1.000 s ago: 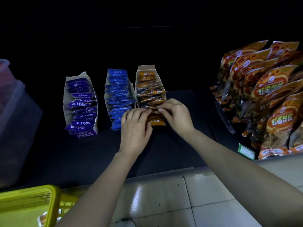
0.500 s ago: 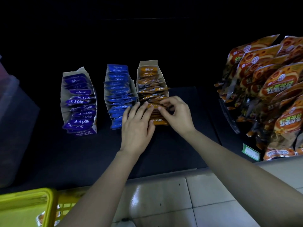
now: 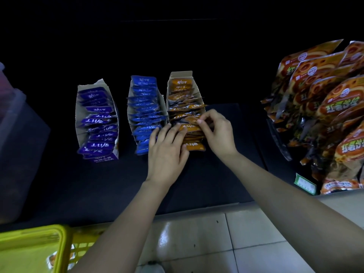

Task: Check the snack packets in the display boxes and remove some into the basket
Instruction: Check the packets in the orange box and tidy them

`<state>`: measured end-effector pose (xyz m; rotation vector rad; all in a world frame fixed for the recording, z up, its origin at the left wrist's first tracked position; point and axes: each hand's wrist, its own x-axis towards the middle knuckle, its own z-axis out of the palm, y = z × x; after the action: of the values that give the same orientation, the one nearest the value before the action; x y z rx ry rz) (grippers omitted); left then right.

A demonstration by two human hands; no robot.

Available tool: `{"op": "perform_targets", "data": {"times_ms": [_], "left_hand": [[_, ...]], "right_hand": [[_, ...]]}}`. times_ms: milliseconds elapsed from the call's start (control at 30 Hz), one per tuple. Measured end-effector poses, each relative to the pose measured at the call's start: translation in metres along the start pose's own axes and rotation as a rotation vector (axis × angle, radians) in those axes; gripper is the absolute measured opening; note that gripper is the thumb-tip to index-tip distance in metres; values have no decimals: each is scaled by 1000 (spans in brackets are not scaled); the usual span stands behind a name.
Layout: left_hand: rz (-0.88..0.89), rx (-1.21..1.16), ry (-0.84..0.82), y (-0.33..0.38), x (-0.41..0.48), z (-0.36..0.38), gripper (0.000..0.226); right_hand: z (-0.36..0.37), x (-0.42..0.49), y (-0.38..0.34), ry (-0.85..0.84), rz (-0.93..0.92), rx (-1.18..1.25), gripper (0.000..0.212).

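One orange packet has been tipped up out of its row in the right-hand display box, pinched by the right hand. The left hand has been stretched farther, flat over the nearer packets.

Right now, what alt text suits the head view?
The right hand pinches an orange packet in the orange-packet display box while the left hand rests straight fingers on the packets in front. A blue-packet display box and a purple-packet display box stand to its left, orange snack bags at right, a yellow basket at bottom left.
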<state>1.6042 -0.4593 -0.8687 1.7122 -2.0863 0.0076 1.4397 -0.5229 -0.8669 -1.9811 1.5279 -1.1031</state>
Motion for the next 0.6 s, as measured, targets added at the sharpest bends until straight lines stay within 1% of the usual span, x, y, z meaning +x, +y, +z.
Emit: {"op": "perform_targets", "data": {"times_ms": [100,167,267,367,400,467,533,600], "left_hand": [[-5,2,-15,1,0,0,48],[-10,4,-31,2,0,-1,49],[-17,7,-68,4,1,-2,51],[-28,-24,-77,5,0,-5,49],[-35,-45,-69,7,0,-6,48],[-42,-96,-35,12,2,-11,54],[-31,-165,22,21,5,-17,61],[-21,-223,81,29,9,-23,64]], "right_hand": [[-5,-6,1,-48,34,97,8],[-8,-7,2,-75,51,107,7],[-16,-6,0,-67,45,97,5],[-27,-7,-10,-56,17,162,8],[-31,-8,-15,-58,24,193,7],[-39,-9,-21,-52,45,244,6],[-46,-8,-29,-18,73,312,6],[-54,-5,-38,32,119,430,8]]}}
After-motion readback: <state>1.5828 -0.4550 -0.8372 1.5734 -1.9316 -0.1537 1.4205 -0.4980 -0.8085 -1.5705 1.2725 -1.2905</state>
